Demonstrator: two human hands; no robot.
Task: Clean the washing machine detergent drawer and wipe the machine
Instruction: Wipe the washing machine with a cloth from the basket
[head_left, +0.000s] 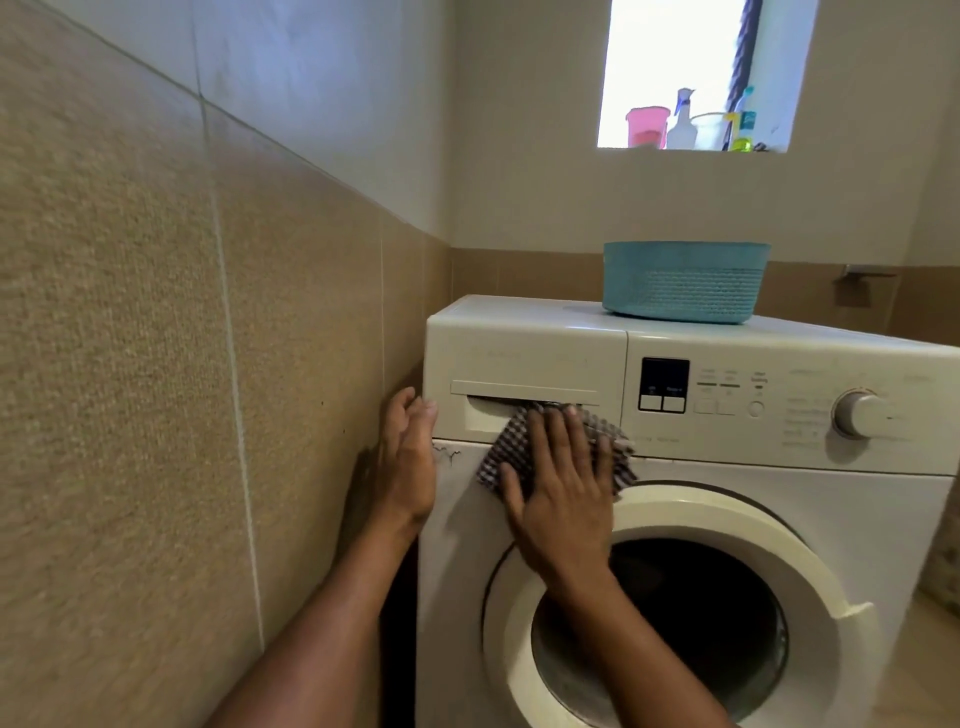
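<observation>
Your two bare forearms reach up from the bottom edge; your right hand (558, 483) lies flat on a dark checked cloth (498, 454), its grip apart, fingers straight and spread, pressing the cloth against the front of the white washing machine (841, 509); the cloth covers the seam between the lower front panel and the detergent drawer (524, 358), and its top edge and your fingertips reach the dark handle recess of that drawer; the drawer sits pushed in at the top left of the machine, flush with the panel beside it; your left hand (408, 457) rests against the machine's left front corner, just beside the drawer, its grip apart too, fingers relaxed and holding nothing; close on your left runs a brown tiled wall (156, 364); below and right of the cloth is the round door (815, 587), its window dark; to the right of the drawer the control panel carries a small black display (664, 384), and near the right edge a round dial (862, 414); on the machine's top, behind the panel, stands a teal basket (685, 283); farther back, high on the pale wall, a bright window sill holds a pink container (647, 126) and a white spray bottle (681, 122) side by side.
</observation>
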